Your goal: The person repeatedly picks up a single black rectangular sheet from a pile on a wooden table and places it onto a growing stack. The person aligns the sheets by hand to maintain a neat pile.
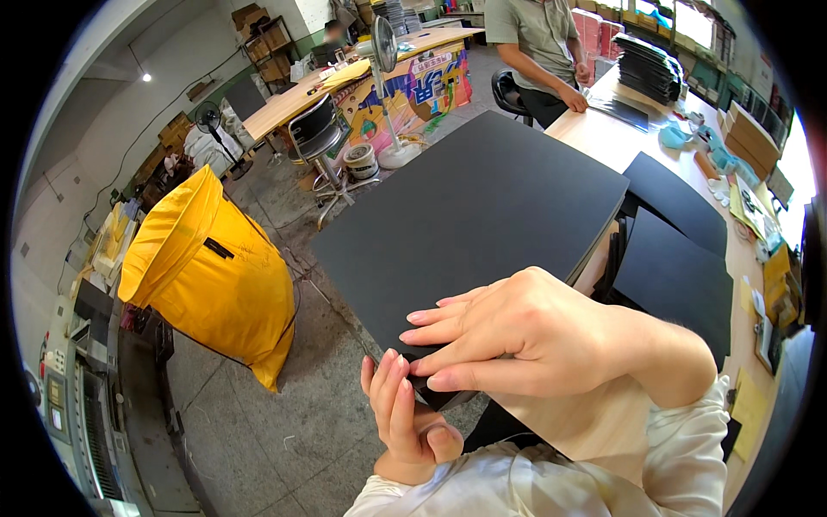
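At the black stack's point(474, 207) six-o'clock corner, the right hand point(530, 340), fingers slightly spread, and curled left hand point(407, 424), grip unclear, seemingly work the edge, next needing even pressure.

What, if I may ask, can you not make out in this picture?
All in the head view:
Right hand: its palm, hidden by its own back.
Large black board: part of its near edge, covered by the right hand.
Yellow bag: its contents, hidden by its wall.
Standing co-worker: the head, cut off by the upper edge.
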Tool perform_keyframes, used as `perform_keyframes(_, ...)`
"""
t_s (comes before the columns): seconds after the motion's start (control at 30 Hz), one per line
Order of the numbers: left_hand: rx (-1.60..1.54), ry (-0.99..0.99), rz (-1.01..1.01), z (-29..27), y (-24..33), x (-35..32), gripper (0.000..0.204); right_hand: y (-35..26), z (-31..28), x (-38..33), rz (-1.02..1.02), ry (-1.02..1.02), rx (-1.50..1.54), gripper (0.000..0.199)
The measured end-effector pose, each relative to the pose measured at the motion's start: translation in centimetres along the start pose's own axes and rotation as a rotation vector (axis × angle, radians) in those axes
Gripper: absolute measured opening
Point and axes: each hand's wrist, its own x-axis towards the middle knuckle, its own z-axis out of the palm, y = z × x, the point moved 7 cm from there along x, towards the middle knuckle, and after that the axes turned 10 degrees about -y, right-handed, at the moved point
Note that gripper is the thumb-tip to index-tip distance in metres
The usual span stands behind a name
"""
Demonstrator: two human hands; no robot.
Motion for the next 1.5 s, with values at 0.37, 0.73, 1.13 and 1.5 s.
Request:
perform_keyframes(0.37,0.05,-0.018,-0.022,0.0,0.4,0.6,0.051,-0.3,0.3,-0.3,-0.089,0.069,-0.1,0.023)
perform_keyframes(0.73,0.106,0.22,-0.041,0.1,1.5,4.4,0.068,-3.0,-2.2,-3.4,-0.239,0.533,-0.666,0.032)
perform_keyframes(1.13,-0.818,-0.603,0.37,14.1,18.8,-4.3,0.026,-18.5,-0.7,-54.9,0.039,1.913,-0.015,0.032)
perform_keyframes(1.5,-0.717,-1.187,0.793,22.7,33.4,-19.8,0.041,-15.9,20.0,-54.8,1.178,0.72,-0.957,0.036)
